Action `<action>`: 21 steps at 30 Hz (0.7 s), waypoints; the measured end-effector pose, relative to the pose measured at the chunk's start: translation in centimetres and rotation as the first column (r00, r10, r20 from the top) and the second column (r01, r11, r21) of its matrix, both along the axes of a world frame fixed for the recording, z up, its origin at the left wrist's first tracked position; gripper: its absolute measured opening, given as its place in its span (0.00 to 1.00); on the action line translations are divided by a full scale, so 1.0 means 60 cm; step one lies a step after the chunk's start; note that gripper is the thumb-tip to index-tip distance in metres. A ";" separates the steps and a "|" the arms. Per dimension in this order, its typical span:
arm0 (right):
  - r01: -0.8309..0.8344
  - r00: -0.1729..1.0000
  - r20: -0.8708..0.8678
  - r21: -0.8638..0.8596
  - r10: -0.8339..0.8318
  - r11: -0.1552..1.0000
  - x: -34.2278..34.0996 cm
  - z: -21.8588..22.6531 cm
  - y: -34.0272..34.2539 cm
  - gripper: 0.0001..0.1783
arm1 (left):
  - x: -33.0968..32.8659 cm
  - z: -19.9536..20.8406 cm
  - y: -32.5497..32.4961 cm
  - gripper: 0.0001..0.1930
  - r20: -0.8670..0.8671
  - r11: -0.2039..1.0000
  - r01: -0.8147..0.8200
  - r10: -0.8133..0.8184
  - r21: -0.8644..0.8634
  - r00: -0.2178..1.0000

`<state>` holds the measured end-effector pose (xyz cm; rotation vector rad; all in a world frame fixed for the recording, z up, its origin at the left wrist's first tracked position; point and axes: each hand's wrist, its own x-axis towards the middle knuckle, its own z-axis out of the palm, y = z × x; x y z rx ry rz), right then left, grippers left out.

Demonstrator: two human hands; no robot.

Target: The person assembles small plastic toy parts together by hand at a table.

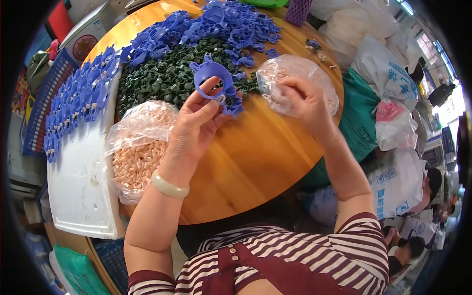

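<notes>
My left hand [201, 112] grips a blue plastic part [212, 73] with a round ring and two small ears, held up over the table. Small dark and pale pieces sit at the part's lower end, partly covered by my fingers. My right hand [306, 98] is at a clear plastic bag [319, 78] on the table's right side, fingers pinched together; what they hold, if anything, cannot be made out. Beside my left forearm lies another clear bag [140, 157] full of small peach-coloured pieces. Behind my left hand spreads a pile of dark green pieces [162, 73].
A heap of blue parts [216, 22] covers the far side of the round wooden table [255, 162]. At left, a white foam board [81, 189] carries rows of blue parts [78, 101]. A blue basket [39, 118] stands beyond it. Stuffed plastic bags [388, 78] crowd the right.
</notes>
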<state>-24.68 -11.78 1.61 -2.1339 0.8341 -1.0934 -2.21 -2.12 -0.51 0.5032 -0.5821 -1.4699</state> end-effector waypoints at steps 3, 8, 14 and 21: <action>0.275 0.936 -0.234 0.013 -0.264 0.961 -0.073 -0.005 -0.037 0.07 | -0.002 -0.005 -0.005 0.25 0.001 0.999 0.021 -0.021 -0.044 1.000; 0.093 0.870 -0.443 -0.284 -0.216 0.954 -0.112 -0.034 -0.073 0.08 | -0.001 -0.008 -0.003 0.25 0.042 0.998 0.034 -0.032 -0.051 0.999; 0.135 0.829 -0.494 -0.279 -0.262 0.951 -0.093 -0.042 -0.074 0.05 | 0.001 -0.012 -0.005 0.25 0.048 0.998 0.026 -0.023 -0.059 0.999; 0.101 0.988 -0.129 0.117 -0.086 0.988 -0.099 -0.033 -0.064 0.07 | -0.001 -0.008 -0.003 0.25 0.045 0.998 0.047 -0.045 -0.048 0.998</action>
